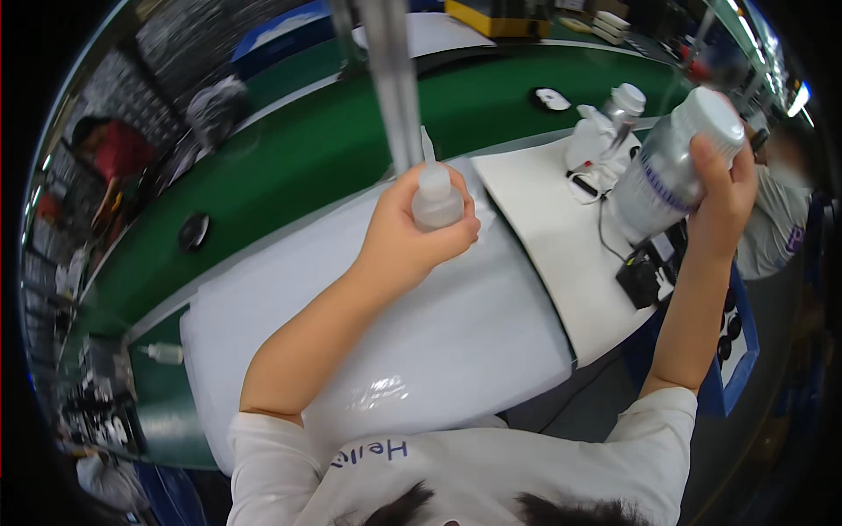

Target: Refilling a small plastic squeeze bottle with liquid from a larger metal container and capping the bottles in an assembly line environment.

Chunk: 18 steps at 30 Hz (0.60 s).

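My left hand (412,219) is closed around a small translucent squeeze bottle (436,203) with a thin pointed nozzle, held upright over the white-covered worktop (351,333). Off to the right, my right hand (726,188) grips a large silvery bottle (660,180) with a white screw cap, raised and tilted a little to the right. Fingers on its far side are hidden. Behind the large bottle stand a smaller silver bottle (625,107) with a white cap and some crumpled white tissue (589,138).
A green conveyor belt (289,158) curves along the far side, carrying dark and white rounded parts (550,99). On the cream mat (535,237) lie a cable and a black adapter (645,279). A metal post (392,88) rises ahead. Other people sit at left and right.
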Motion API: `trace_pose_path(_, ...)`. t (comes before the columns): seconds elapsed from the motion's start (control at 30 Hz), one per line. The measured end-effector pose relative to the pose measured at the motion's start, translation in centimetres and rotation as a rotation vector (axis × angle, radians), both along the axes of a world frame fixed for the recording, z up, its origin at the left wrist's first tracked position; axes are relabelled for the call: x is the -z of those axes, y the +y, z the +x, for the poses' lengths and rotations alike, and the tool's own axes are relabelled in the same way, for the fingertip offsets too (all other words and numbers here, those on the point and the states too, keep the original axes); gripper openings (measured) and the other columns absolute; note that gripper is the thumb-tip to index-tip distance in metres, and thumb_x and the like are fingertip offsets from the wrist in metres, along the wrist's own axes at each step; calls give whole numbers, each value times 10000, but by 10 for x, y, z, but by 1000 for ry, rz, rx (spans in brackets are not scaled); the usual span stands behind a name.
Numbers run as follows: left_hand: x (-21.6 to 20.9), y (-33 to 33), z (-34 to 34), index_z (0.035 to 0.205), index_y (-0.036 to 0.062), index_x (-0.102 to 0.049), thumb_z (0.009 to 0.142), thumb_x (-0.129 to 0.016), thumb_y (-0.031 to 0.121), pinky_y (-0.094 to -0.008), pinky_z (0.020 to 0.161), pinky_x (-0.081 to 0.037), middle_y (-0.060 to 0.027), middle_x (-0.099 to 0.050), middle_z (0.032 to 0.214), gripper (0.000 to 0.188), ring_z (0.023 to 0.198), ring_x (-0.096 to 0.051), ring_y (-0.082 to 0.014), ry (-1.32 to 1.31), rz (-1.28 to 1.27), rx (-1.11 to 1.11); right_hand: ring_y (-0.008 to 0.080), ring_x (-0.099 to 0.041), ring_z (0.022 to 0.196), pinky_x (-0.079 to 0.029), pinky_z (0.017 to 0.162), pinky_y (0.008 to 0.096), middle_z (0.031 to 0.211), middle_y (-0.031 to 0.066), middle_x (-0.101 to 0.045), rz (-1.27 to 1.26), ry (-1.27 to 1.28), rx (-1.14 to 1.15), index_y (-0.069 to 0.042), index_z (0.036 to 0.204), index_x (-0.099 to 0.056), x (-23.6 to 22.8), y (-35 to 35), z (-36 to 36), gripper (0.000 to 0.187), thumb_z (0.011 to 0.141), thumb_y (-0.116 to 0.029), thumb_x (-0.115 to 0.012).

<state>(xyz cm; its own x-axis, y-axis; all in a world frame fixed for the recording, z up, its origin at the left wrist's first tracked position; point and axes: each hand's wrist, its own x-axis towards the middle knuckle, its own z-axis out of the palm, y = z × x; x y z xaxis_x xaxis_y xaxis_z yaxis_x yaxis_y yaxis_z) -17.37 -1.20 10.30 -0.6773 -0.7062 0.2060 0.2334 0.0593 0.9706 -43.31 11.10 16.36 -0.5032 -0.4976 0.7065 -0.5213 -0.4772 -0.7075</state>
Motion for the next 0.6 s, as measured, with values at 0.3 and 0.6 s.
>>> trace_pose_path(0.3, -2, 57, 154, 840, 70, -487, 685, -596, 15, -276, 569, -428, -33, -546, 681, 197, 614, -526, -123, -72, 61, -255, 178, -499, 1059, -362, 929, 301, 1135, 100, -535, 296, -193, -580, 35, 1219, -451, 84, -38, 167, 636, 694, -201, -720)
trace_pose_path(0.6, 59, 124, 248, 853, 60, -529, 671, -659, 13, -230, 623, -439, -13, -559, 762, 229, 683, -526, -79, -264, -209, -777, 252, -485, 1078, -314, 982, 367, 1065, 123, -536, -27, 536, -229, -23, 1109, -493, 72, -37, 246, 530, 621, -122, -674)
